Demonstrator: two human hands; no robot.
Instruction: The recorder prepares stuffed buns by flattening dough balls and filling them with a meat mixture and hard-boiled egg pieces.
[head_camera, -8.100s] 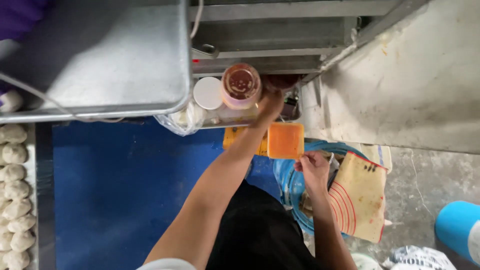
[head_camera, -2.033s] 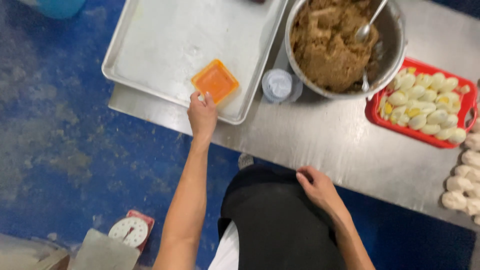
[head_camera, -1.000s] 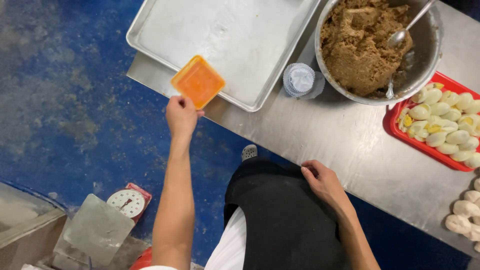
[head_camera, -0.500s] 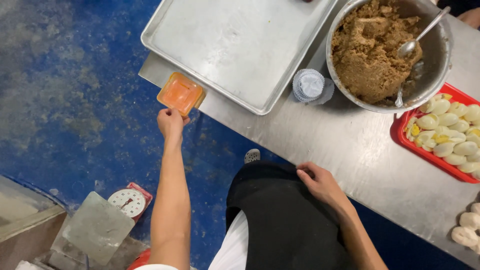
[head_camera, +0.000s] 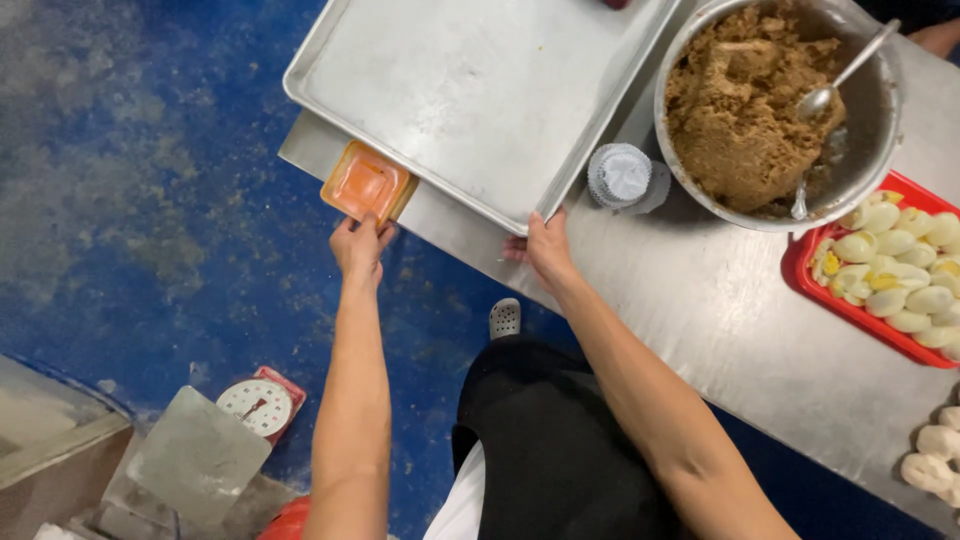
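Left hand (head_camera: 358, 246) pinches orange box (head_camera: 368, 185) at table edge; right hand (head_camera: 541, 250) grips tray (head_camera: 470, 90) corner; lift tray evenly, keep box level.

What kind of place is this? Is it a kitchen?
Probably a working food kitchen: a steel table holds a big metal tray, a large bowl of brown filling and a red tray of halved boiled eggs.

Orange square container (head_camera: 368, 184): at steel table edge, partly under metal tray corner, flat, rounded corners, held by left hand (head_camera: 358, 246). Kitchen scale (head_camera: 264, 403): on blue floor, round white dial face with needle, red body. No labels, signs or screens.
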